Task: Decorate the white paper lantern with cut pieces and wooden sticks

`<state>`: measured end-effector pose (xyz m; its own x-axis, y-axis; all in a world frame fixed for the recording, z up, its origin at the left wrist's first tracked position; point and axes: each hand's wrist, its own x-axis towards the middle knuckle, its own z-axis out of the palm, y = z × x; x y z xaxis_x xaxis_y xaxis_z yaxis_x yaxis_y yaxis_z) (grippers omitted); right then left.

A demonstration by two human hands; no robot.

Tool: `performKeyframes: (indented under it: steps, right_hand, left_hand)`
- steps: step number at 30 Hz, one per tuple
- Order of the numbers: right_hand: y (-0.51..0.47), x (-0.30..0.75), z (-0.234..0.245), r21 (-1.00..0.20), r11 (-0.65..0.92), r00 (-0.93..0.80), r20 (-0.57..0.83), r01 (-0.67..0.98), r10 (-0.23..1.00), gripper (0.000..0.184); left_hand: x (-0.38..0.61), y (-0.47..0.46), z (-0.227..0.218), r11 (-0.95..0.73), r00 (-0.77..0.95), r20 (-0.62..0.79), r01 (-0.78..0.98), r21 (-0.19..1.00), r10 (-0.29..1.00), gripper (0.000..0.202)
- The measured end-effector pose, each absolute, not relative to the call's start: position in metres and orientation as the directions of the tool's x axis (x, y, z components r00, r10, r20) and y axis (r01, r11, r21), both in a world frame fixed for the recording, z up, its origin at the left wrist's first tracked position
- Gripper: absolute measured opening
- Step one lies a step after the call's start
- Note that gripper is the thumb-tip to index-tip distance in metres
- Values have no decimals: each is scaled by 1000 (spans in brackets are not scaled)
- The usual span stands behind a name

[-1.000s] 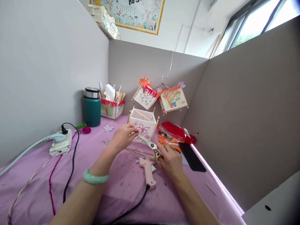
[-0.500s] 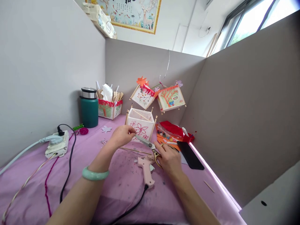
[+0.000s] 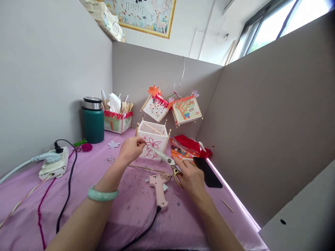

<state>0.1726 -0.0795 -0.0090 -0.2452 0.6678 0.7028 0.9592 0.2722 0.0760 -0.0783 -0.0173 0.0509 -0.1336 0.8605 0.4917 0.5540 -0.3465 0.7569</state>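
Gripping scissors [image 3: 167,164], R hand [image 3: 191,177] fingers curled; L hand [image 3: 131,150] fingers pinched at lantern [image 3: 152,141].

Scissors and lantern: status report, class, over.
Right hand grips scissors, blades pointing at white lantern. Left hand fingers pinch at lantern's front. Pink glue gun lies on the cloth between the forearms.

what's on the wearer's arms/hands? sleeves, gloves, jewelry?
Both forearms are bare in view: no sleeves, no gloves. The left hand has a smooth pale green bangle round its wrist. The right hand and its wrist show no band, watch or ring that can be made out.
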Motion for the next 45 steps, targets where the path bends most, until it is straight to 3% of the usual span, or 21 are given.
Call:
performKeyframes:
  steps: [3,5,9,14,19,23,25,27,30,34,37,45]
  right_hand:
    - [-87,193,-7,-99,104,-24,602,990,798,42]
    - [-89,205,-8,-133,16,54,503,991,863,34]
    - [-90,211,-15,-46,-32,48,392,998,919,27]
    - [-91,201,-17,12,35,-37,297,999,954,26]
    - [-93,187,3,101,48,-76,297,994,952,17]
    - [-73,156,22,-206,322,-180,511,924,841,21]
    - [-55,137,26,-340,464,-201,586,818,785,19]
    - [-37,121,27,-428,503,-156,625,751,765,16]
    - [-19,103,23,-606,492,-66,587,625,807,16]
    - [-12,90,8,-850,408,24,440,332,898,23]
    - [-10,85,-2,-903,362,86,390,233,917,25]
    - [-6,79,-10,-887,392,141,433,245,890,24]
  left_hand:
    - [-80,-15,50,-358,-142,461,450,818,876,8]
    - [-80,-12,47,-354,-137,417,338,872,898,10]
    - [-75,-10,39,-292,-114,315,182,939,942,11]
    - [-65,-14,35,-240,-79,250,109,964,965,8]
    - [-61,-12,23,-58,69,75,-220,974,995,13]
    - [-59,-12,13,106,205,-31,-365,925,978,15]
    - [-57,-12,11,122,220,-37,-383,916,975,16]
    - [-54,-11,10,99,211,-19,-376,921,977,18]
    - [-51,-11,8,49,170,10,-341,939,985,23]
    - [-46,-11,8,-14,75,42,-336,942,996,28]
    - [-43,-11,8,-42,33,55,-324,945,998,31]
    - [-36,-14,8,-125,-50,117,-225,966,992,22]
